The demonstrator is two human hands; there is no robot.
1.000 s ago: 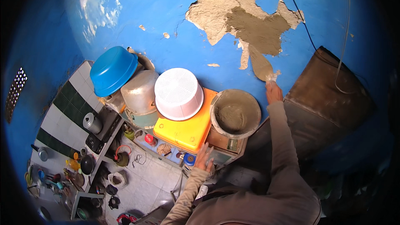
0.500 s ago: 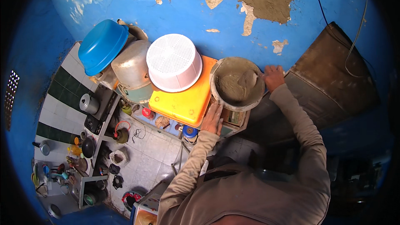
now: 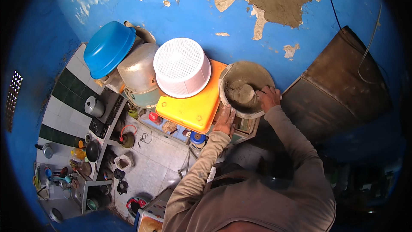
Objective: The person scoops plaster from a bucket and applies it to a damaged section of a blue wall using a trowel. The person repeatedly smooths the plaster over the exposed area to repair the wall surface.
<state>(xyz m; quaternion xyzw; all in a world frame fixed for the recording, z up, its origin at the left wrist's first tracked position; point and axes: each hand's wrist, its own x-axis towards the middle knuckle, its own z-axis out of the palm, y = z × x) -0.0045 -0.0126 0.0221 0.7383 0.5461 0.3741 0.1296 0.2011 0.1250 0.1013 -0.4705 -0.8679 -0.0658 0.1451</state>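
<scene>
A round bucket [image 3: 222, 87] with a pale, crusted rim holds wet grey-brown mortar [image 3: 234, 87]. My right hand [image 3: 269, 99] is at the bucket's right rim, closed around the handle of a trowel. The trowel's mortar-coated blade [image 3: 245, 95] lies in the mix, and its handle is mostly hidden by my fingers. Against the near left side of the bucket rests my left hand [image 3: 224, 121], its fingers stretched out and touching the outside near the rim. An orange-yellow plastic tub [image 3: 189, 111], bottom up, sits just left of that hand.
A white perforated basket [image 3: 182, 66] stands upside down on the orange tub. Farther left are a metal pot [image 3: 137, 66] and a blue basin [image 3: 109, 48]. Behind rises a blue wall with a mortar patch [image 3: 279, 0]. A brown panel [image 3: 339, 77] leans at right.
My right hand has moved left and nearer, over the bucket's rim. The trowel blade has shifted toward the near side of the mortar. My left hand stays against the bucket.
</scene>
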